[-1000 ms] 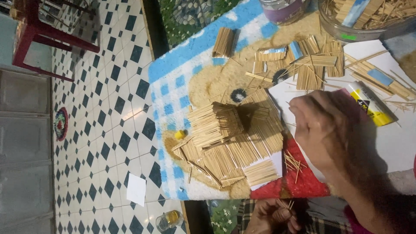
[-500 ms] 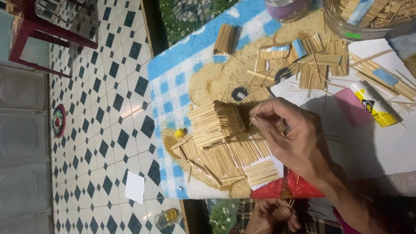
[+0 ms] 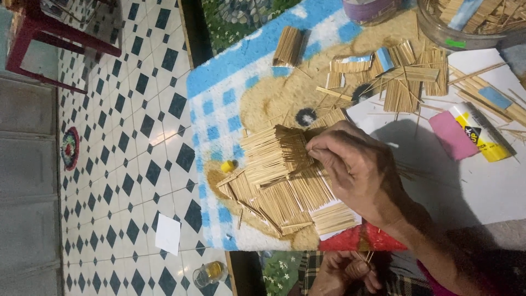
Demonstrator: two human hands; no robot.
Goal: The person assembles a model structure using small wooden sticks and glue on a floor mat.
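A small house built of thin wooden sticks (image 3: 279, 181) sits on a blue-checked mat with a bear picture (image 3: 230, 104), close to the mat's edge that faces the tiled floor (image 3: 126, 164). The sticks of its roof lie side by side, their long axes running across the view from the floor side toward the white sheet (image 3: 482, 186), so the ridge runs crosswise to them. The right hand (image 3: 356, 170) reaches over from the white sheet and rests on the roof, its fingertips (image 3: 315, 151) pinched together against the stick ends at the roof's upper part; whether a loose stick is caught between them I cannot tell. The left hand (image 3: 342, 271) is low at the near edge, below the mat's red corner, closed around a few thin sticks. Flat bundles of sticks (image 3: 405, 82) lie scattered at the far end of the mat, one separate bundle (image 3: 289, 46) near its far blue corner. A glue tube with a pink cap (image 3: 468, 134) lies on the white sheet, and a clear bowl of sticks (image 3: 471, 19) stands beyond it.
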